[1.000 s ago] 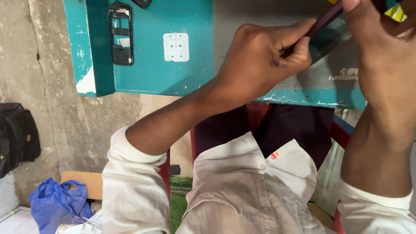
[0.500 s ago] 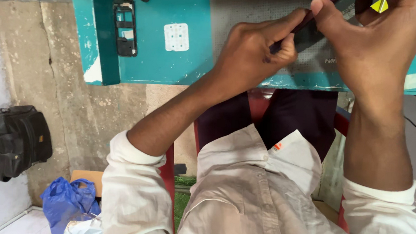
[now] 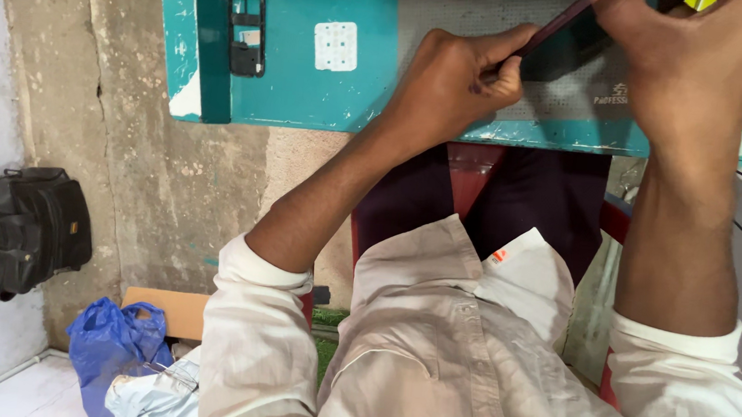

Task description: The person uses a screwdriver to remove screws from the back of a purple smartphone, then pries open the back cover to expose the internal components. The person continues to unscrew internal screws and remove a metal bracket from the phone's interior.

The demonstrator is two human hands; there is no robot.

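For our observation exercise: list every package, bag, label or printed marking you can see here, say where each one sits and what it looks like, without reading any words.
Blue plastic bag: floor, lower left, crumpled.
Brown cardboard piece: floor, beside that bag, flat.
Black fabric bag: floor, far left, boxy.
Pale printed marking: grey perforated work mat, on the teal table, near the right hand.
Small orange mark: white paper in the shirt pocket.
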